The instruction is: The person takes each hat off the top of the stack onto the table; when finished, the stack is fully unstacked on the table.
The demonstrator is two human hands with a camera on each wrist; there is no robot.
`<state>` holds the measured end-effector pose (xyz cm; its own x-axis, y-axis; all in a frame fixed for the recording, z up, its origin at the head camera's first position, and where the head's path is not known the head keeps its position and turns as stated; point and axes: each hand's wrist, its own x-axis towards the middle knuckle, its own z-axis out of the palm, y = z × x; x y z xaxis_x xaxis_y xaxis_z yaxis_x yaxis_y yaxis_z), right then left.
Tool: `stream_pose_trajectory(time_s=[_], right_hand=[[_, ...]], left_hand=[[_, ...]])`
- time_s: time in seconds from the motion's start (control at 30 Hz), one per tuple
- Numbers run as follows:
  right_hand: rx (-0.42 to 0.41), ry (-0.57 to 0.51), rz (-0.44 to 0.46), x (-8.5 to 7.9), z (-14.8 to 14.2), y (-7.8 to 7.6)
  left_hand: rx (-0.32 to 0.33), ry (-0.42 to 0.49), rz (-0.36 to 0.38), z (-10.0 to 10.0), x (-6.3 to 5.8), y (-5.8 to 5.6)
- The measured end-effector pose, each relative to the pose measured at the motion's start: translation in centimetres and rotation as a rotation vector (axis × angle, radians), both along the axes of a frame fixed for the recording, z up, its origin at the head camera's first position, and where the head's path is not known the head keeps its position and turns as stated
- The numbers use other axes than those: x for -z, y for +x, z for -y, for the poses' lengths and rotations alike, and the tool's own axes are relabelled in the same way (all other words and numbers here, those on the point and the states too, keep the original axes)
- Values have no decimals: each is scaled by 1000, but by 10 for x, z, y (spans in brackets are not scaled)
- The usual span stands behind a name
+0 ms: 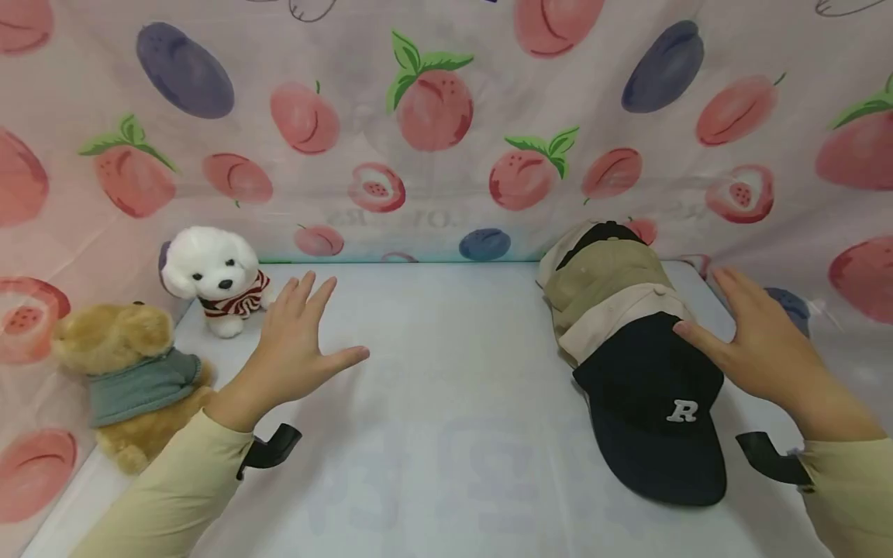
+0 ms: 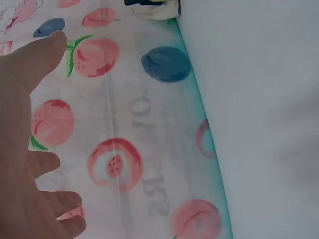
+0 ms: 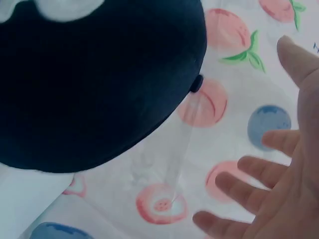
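A row of overlapping caps lies on the right of the white table: a black cap (image 1: 649, 418) with a white letter R in front, then a light beige cap (image 1: 614, 314), an olive-tan cap (image 1: 607, 271) and more behind. My right hand (image 1: 767, 349) hovers at the right side of the black cap, fingers spread and holding nothing. In the right wrist view the black cap (image 3: 99, 89) fills the upper left, apart from the fingers. My left hand (image 1: 293, 349) is held over the left part of the table, fingers straight and thumb stretched out, with nothing in it.
A white plush dog (image 1: 216, 267) in a striped scarf sits at the back left. Nearer, a brown plush toy (image 1: 132, 380) in a teal shirt stands by the left edge. A fruit-printed curtain (image 1: 432, 186) hangs behind the white table (image 1: 432, 403).
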<state>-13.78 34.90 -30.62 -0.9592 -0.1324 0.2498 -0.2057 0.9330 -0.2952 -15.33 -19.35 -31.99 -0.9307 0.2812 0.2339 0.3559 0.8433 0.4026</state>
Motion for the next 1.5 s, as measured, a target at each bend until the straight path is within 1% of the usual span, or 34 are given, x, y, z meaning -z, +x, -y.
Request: stream_pose_trajectory(time_s=[0.13,0.3,0.4,0.57,0.7,0.87,1.0,1.13,1.23,1.43,1.5], right_hand=[[-1,-62,-11,3,-5,5],[6,-151,-3,9,-14,14],[28,-185,11,16,-20,20],[85,-206,48,33,-29,29],[117,-231,80,44,-35,36],[142,-273,109,57,-41,43],[124,-325,109,67,-47,48],[111,-351,116,73,-53,50],[100,-370,125,78,-55,50],[38,-430,109,87,-61,50],[22,-443,118,90,-63,49]], left_hand=[[33,70,0,-12,7,-3],[74,164,9,-33,16,-3],[108,214,-6,-48,24,-3],[168,272,3,-74,37,-3],[220,307,31,-95,47,-3],[251,382,122,-120,59,-2],[268,448,198,-142,67,-4],[309,492,243,-164,74,-6],[330,499,255,-181,79,-8],[334,517,279,-213,87,-12],[340,516,290,-223,89,-12]])
